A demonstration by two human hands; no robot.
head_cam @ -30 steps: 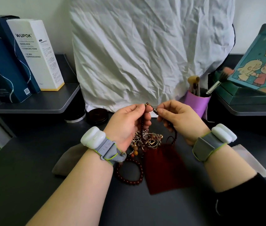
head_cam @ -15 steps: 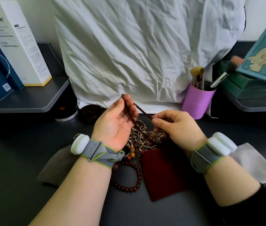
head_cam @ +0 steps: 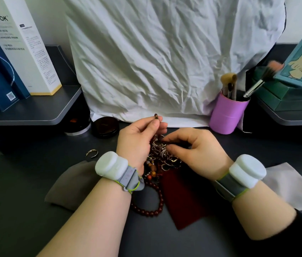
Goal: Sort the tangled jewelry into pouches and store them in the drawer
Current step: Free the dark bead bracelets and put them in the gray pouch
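The left hand (head_cam: 137, 140) pinches a dark bead strand's end; the right hand (head_cam: 194, 151) plucks at the tangled metal-and-bead jewelry heap (head_cam: 162, 156) above the dark red velvet pouch (head_cam: 181, 197). A tall white carton (head_cam: 22, 47) reads "WUPOK".

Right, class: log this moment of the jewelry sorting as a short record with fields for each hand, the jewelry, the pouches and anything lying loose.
left hand: pinches the end of a dark bead strand, raised above the pile
right hand: fingers curled, pinching into the tangled jewelry
red bead bracelet: flat on the desk, beside the dark red pouch
dark red pouch: flat, under the pile's near edge
grey pouch: flat, by the left wrist
ring: lies alone, left of the pile
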